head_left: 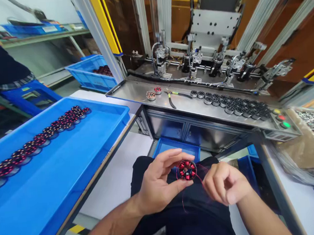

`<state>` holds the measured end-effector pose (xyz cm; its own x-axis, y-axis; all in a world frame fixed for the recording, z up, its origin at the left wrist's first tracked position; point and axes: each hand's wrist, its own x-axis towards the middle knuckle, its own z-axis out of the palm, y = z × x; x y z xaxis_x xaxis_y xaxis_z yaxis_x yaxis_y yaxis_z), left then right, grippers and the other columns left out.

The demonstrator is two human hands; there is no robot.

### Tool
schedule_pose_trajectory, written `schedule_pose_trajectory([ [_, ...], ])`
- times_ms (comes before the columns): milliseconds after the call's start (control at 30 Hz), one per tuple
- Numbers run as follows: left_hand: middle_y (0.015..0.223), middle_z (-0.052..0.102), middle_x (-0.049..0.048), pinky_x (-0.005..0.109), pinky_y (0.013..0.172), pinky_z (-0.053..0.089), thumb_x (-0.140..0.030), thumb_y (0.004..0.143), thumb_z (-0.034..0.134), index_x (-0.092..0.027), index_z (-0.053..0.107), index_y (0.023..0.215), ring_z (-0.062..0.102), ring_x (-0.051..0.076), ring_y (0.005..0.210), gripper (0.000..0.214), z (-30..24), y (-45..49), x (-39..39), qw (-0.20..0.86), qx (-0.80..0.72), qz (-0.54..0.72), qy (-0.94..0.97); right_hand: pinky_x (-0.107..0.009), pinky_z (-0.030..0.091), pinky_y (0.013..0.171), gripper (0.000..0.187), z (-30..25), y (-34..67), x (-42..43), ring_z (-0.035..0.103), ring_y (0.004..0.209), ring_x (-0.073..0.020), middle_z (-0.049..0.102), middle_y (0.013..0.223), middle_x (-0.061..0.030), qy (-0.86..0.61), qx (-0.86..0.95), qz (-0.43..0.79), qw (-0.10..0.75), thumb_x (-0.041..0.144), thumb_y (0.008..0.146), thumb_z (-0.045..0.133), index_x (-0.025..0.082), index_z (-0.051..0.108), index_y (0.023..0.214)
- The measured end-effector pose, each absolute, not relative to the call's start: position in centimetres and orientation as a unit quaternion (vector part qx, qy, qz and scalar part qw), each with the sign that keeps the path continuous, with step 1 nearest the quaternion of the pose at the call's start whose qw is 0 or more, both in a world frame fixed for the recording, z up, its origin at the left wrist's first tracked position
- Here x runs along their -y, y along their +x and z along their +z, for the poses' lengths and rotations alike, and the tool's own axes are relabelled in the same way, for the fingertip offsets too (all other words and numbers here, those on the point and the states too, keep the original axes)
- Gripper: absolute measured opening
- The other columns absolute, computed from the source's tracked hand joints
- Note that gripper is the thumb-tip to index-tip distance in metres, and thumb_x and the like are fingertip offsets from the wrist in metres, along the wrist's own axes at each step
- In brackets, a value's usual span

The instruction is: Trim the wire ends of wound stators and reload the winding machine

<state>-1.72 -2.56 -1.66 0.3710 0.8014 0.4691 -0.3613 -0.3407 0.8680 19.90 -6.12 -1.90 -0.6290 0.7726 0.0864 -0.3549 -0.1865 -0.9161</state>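
Observation:
Between the thumb and fingers of my left hand (161, 180) is a small round motor stator (187, 170) with red wire coils on a black core. Loose red wire (199, 179) runs from its right side to my right hand (226, 184), whose fingers are curled closed on it. Another thin wire end hangs below the stator over my dark-clothed lap. On the metal ledge ahead stand a red-wound stator (157, 90) and a copper-coloured one (151, 95). Green-and-black handled pliers (175, 95) lie beside them.
Several black unwound stators (234, 104) line the ledge at right, near a button box (282, 123). A winding machine (214, 52) stands behind. On the left, a blue tray (94, 143) holds rows of wound stators; a blue crate (89, 74) and a person (2, 60) are beyond.

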Motion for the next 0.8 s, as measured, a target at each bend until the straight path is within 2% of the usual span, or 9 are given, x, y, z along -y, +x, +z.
schedule_pose_trajectory([
  [67, 0.119, 0.074, 0.0034, 0.025, 0.097, 0.058, -0.002, 0.075, 0.077, -0.033, 0.053, 0.134, 0.071, 0.017, 0.110, 0.071, -1.9, -1.9, 2.7, 0.524, -0.191, 0.541, 0.629, -0.026, 0.045, 0.059, 0.025, -2.9, 18.8, 6.5, 0.059, 0.059, -0.0130, 0.069, 0.068, -0.0043, -0.246, 0.486, 0.748, 0.379, 0.040, 0.070, 0.084, 0.018, 0.073, 0.075],
  [133, 0.119, 0.074, 0.0030, 0.027, 0.097, 0.058, -0.001, 0.076, 0.075, -0.033, 0.052, 0.136, 0.071, 0.017, 0.109, 0.072, -2.1, -1.8, 2.8, 0.490, -0.201, 0.552, 0.644, -0.023, 0.045, 0.054, 0.036, -3.7, 16.5, 7.1, 0.059, 0.057, -0.0115, 0.073, 0.075, -0.0043, -0.301, 0.404, 0.749, 0.430, 0.039, 0.060, 0.091, 0.018, 0.072, 0.082],
  [167, 0.119, 0.074, 0.0028, 0.027, 0.097, 0.058, 0.000, 0.077, 0.074, -0.034, 0.052, 0.137, 0.071, 0.017, 0.108, 0.072, -2.1, -1.8, 2.9, 0.474, -0.206, 0.557, 0.650, -0.021, 0.043, 0.049, 0.040, -4.1, 15.3, 7.5, 0.057, 0.052, -0.0103, 0.073, 0.072, -0.0033, -0.316, 0.362, 0.748, 0.457, 0.039, 0.054, 0.094, 0.017, 0.071, 0.080],
  [300, 0.116, 0.075, 0.0021, 0.025, 0.094, 0.059, -0.003, 0.078, 0.072, -0.036, 0.054, 0.136, 0.073, 0.018, 0.105, 0.069, -2.4, -1.3, 2.7, 0.433, -0.232, 0.569, 0.659, -0.017, 0.028, 0.035, 0.046, -5.9, 12.2, 7.5, 0.039, 0.033, -0.0047, 0.058, 0.046, 0.0027, -0.342, 0.301, 0.733, 0.504, 0.047, 0.054, 0.092, 0.016, 0.059, 0.062],
  [433, 0.114, 0.077, 0.0024, 0.025, 0.090, 0.061, -0.006, 0.075, 0.076, -0.037, 0.056, 0.132, 0.074, 0.020, 0.103, 0.068, -2.8, -1.1, 1.8, 0.424, -0.242, 0.574, 0.658, -0.017, 0.022, 0.036, 0.052, -6.8, 13.0, 6.5, 0.037, 0.034, -0.0031, 0.049, 0.042, 0.0060, -0.353, 0.362, 0.705, 0.497, 0.053, 0.049, 0.092, 0.016, 0.057, 0.061],
  [600, 0.115, 0.076, 0.0079, 0.028, 0.093, 0.061, -0.012, 0.075, 0.078, -0.030, 0.055, 0.127, 0.074, 0.022, 0.105, 0.060, -2.4, -1.2, 1.2, 0.535, -0.268, 0.536, 0.595, -0.018, 0.022, 0.044, 0.044, -6.2, 14.6, 7.0, 0.040, 0.044, -0.0022, 0.055, 0.052, 0.0026, -0.366, 0.422, 0.682, 0.472, 0.050, 0.055, 0.091, 0.014, 0.065, 0.062],
  [667, 0.118, 0.075, 0.0105, 0.029, 0.093, 0.060, -0.016, 0.076, 0.078, -0.028, 0.053, 0.127, 0.073, 0.021, 0.105, 0.058, -1.8, -1.2, 1.2, 0.591, -0.265, 0.512, 0.564, -0.018, 0.024, 0.043, 0.042, -5.5, 15.1, 7.3, 0.043, 0.043, -0.0028, 0.058, 0.053, 0.0018, -0.358, 0.423, 0.696, 0.456, 0.046, 0.053, 0.093, 0.014, 0.068, 0.064],
  [733, 0.122, 0.073, 0.0118, 0.027, 0.093, 0.059, -0.020, 0.080, 0.076, -0.028, 0.051, 0.128, 0.073, 0.020, 0.105, 0.055, -1.2, -1.3, 1.3, 0.628, -0.238, 0.496, 0.550, -0.017, 0.030, 0.042, 0.043, -4.3, 15.8, 7.3, 0.048, 0.043, -0.0054, 0.063, 0.056, 0.0001, -0.348, 0.407, 0.706, 0.463, 0.044, 0.053, 0.094, 0.014, 0.072, 0.073],
  [800, 0.128, 0.070, 0.0121, 0.026, 0.092, 0.058, -0.020, 0.084, 0.073, -0.029, 0.049, 0.130, 0.072, 0.018, 0.105, 0.052, -0.8, -1.4, 1.5, 0.642, -0.211, 0.480, 0.559, -0.019, 0.040, 0.045, 0.043, -2.7, 16.6, 7.2, 0.056, 0.047, -0.0092, 0.069, 0.063, -0.0036, -0.349, 0.390, 0.687, 0.504, 0.048, 0.062, 0.090, 0.013, 0.072, 0.081],
])
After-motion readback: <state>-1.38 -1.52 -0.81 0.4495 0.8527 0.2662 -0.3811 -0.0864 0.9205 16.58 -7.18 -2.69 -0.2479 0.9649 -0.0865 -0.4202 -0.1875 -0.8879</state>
